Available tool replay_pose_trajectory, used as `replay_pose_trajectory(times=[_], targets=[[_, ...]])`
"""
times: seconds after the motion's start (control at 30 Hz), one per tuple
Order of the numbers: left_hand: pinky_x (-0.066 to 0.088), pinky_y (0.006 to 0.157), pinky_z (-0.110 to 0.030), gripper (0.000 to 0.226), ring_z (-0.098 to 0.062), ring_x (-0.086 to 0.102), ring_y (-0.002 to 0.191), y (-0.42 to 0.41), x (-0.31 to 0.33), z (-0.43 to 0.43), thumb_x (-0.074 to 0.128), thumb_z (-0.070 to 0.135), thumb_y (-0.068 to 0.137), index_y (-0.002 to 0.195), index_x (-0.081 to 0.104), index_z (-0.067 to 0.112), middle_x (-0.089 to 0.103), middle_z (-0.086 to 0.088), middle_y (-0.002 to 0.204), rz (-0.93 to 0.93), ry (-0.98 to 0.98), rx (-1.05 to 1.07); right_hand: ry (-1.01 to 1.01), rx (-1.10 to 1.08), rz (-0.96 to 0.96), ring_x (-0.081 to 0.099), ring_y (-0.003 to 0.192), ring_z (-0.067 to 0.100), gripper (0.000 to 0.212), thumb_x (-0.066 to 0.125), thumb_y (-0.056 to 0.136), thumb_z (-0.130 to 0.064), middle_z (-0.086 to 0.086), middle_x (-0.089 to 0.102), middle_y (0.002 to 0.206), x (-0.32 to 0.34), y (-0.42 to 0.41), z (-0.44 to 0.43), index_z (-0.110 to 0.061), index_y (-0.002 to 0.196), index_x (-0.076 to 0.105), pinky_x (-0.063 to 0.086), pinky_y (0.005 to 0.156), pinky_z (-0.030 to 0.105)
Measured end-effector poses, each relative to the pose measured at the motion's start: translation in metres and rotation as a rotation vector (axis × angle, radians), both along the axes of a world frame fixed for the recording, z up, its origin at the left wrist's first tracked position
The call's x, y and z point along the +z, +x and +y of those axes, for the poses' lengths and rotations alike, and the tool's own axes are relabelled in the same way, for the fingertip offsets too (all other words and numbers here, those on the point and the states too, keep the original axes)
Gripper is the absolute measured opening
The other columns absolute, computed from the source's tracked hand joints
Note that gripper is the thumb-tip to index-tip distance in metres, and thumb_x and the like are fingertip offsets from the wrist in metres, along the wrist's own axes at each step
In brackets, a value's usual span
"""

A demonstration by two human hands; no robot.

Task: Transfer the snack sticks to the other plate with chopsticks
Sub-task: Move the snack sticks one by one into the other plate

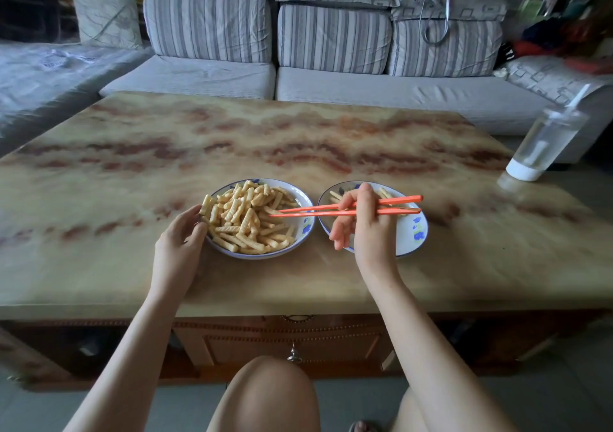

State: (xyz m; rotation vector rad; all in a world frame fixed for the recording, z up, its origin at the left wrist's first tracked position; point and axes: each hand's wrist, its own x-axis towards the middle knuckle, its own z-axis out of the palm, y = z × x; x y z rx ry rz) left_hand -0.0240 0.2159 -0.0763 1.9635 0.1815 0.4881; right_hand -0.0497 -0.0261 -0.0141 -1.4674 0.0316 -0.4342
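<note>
While the view from the head looks down over bare knees, a glossy table (298, 133) with a cream and rust marbled top fills the middle of the frame. Two round white plates with blue flower prints sit side by side near its front edge.

The left plate (258, 256) is heaped with pale yellow, ridged snack sticks (248, 219), short and crinkle-cut. The right plate (409, 229) carries only a few such sticks at its far side, partly hidden behind the right hand (365, 229).

That hand holds a pair of smooth orange chopsticks (391, 207) between thumb and curled fingers. The chopsticks lie nearly level and point toward frame left. Their slightly parted tips are over the right part of the heap and hold nothing.

The left hand (179, 242) cups the left rim of the full plate, its fingers curled against the edge.

At the right edge of the table stands a clear plastic bottle (544, 146) with a white base. A grey striped sofa (331, 40) of soft cushions spans the top of the frame.
</note>
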Motion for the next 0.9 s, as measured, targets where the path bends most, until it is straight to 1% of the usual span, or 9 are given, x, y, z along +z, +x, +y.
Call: replay_pose_trajectory(times=[0.07,0.13,0.2,0.27,0.33,0.47,0.63,0.77,0.9], targets=[[0.036,0.087,-0.015,0.036,-0.004,0.054,0.107,0.000,0.000,0.000,0.052,0.013,0.093,0.127,0.059,0.020,0.063,0.002,0.121,-0.003,-0.001,0.001,0.020,-0.026,-0.012,0.044,0.033,0.023,0.044,0.032,0.104,-0.028,0.010,0.052,0.042,0.003,-0.004,-0.005,-0.008,0.069,0.051,0.035,0.038,0.023],[0.036,0.087,-0.016,0.036,-0.005,0.054,0.107,-0.001,0.000,0.000,0.052,0.013,0.093,0.128,0.059,0.020,0.063,0.002,0.121,-0.006,-0.007,-0.002,0.044,-0.062,-0.043,0.044,0.032,0.021,0.045,0.031,0.105,-0.026,0.008,0.052,0.040,0.007,-0.008,-0.012,-0.007,0.069,0.050,0.035,0.037,0.019],[0.036,0.084,-0.011,0.036,-0.004,0.054,0.107,0.000,0.000,0.000,0.052,0.012,0.093,0.128,0.059,0.020,0.063,0.002,0.121,-0.006,-0.008,-0.004,0.053,-0.111,-0.089,0.043,0.031,0.019,0.045,0.029,0.105,-0.025,0.005,0.050,0.037,0.010,-0.012,-0.022,-0.008,0.068,0.049,0.033,0.037,0.019],[0.034,0.078,-0.002,0.036,-0.003,0.053,0.105,0.000,0.000,-0.001,0.052,0.012,0.093,0.128,0.059,0.020,0.063,0.003,0.119,-0.004,-0.004,-0.003,0.046,-0.169,-0.117,0.041,0.030,0.018,0.044,0.028,0.105,-0.023,0.005,0.049,0.036,0.012,-0.015,-0.034,-0.008,0.069,0.048,0.031,0.036,0.021],[0.034,0.076,0.000,0.036,-0.003,0.053,0.106,0.000,0.000,0.000,0.052,0.012,0.093,0.128,0.059,0.020,0.063,0.003,0.120,-0.006,-0.001,-0.001,0.027,-0.234,-0.133,0.042,0.030,0.018,0.043,0.027,0.105,-0.022,0.005,0.048,0.037,0.014,-0.018,-0.047,-0.008,0.070,0.047,0.031,0.036,0.022],[0.035,0.086,-0.013,0.036,-0.003,0.052,0.107,-0.001,0.001,-0.001,0.052,0.012,0.093,0.128,0.059,0.019,0.063,0.000,0.123,-0.008,0.010,0.002,0.007,-0.359,-0.147,0.044,0.031,0.018,0.043,0.029,0.104,-0.022,0.007,0.049,0.038,0.015,-0.022,-0.068,-0.010,0.068,0.047,0.032,0.035,0.017],[0.035,0.086,-0.016,0.036,-0.004,0.052,0.107,-0.002,0.002,-0.002,0.052,0.012,0.093,0.128,0.059,0.018,0.063,0.000,0.122,-0.008,0.006,0.001,-0.017,-0.462,-0.103,0.043,0.032,0.021,0.043,0.032,0.103,-0.025,0.006,0.050,0.037,0.013,-0.024,-0.084,-0.011,0.066,0.049,0.033,0.036,0.018],[0.035,0.087,-0.018,0.036,-0.004,0.052,0.106,-0.002,0.002,-0.002,0.051,0.012,0.093,0.128,0.059,0.019,0.063,0.000,0.122,-0.004,0.011,0.004,-0.065,-0.471,-0.069,0.042,0.032,0.024,0.041,0.036,0.100,-0.025,0.009,0.051,0.039,0.010,-0.025,-0.088,-0.011,0.064,0.050,0.034,0.038,0.021],[0.036,0.088,-0.019,0.036,-0.005,0.052,0.107,-0.002,0.002,-0.002,0.051,0.012,0.093,0.129,0.059,0.019,0.062,0.000,0.123,-0.002,0.010,0.006,-0.071,-0.459,-0.072,0.040,0.031,0.023,0.041,0.036,0.100,-0.026,0.010,0.051,0.039,0.011,-0.026,-0.087,-0.008,0.067,0.051,0.032,0.037,0.020]])
